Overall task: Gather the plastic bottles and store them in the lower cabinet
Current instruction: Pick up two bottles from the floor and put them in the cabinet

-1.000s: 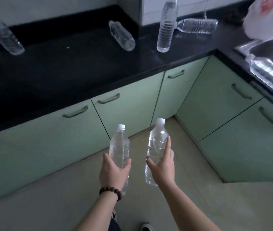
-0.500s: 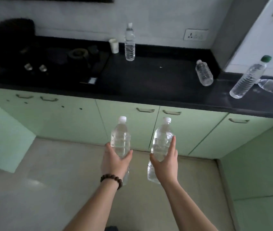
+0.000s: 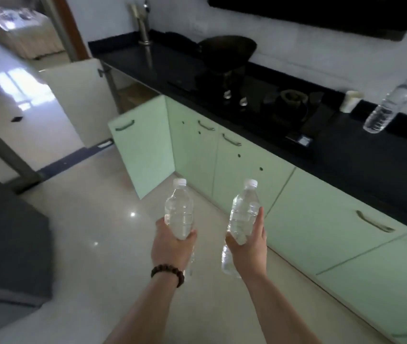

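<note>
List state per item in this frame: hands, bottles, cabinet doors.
Left hand: grips a bottle, held upright.
Right hand: grips a bottle, held upright.
Left bottle: capped, clear, in hand.
Right bottle: capped, clear, in hand.
Counter bottle: standing on the black countertop, untouched.
End cabinet door: swung open.
Other cabinet doors: closed.

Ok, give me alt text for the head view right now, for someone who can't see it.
Each hand, left hand and right hand, holds an upright clear plastic bottle, left bottle and right bottle, above a pale floor. Ahead, one green cabinet door stands open under the black counter, where another bottle remains.
</note>
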A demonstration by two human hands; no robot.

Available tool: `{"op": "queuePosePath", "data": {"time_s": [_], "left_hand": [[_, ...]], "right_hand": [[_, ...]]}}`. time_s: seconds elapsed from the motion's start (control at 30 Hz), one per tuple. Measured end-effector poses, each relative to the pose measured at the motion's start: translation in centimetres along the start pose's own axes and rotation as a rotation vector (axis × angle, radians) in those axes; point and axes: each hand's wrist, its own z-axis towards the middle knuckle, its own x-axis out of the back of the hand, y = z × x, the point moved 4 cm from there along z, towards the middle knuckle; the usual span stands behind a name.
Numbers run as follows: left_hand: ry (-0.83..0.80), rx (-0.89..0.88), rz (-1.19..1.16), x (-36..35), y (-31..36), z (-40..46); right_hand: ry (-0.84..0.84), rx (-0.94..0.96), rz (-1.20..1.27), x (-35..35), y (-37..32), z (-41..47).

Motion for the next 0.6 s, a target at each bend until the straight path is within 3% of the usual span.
{"op": "queuePosePath", "data": {"time_s": [0.33,0.6], "left_hand": [[0.143,0.096,0.006,20.5,-9.3,17.2],[0.163,0.126,-0.046,28.0,-12.6,28.2]], "right_hand": [[-0.253,0.102,0.03,-27.1,-13.6,-2.4],[-0.344,0.161,-0.01,-41.3,-20.5,-0.4]]}}
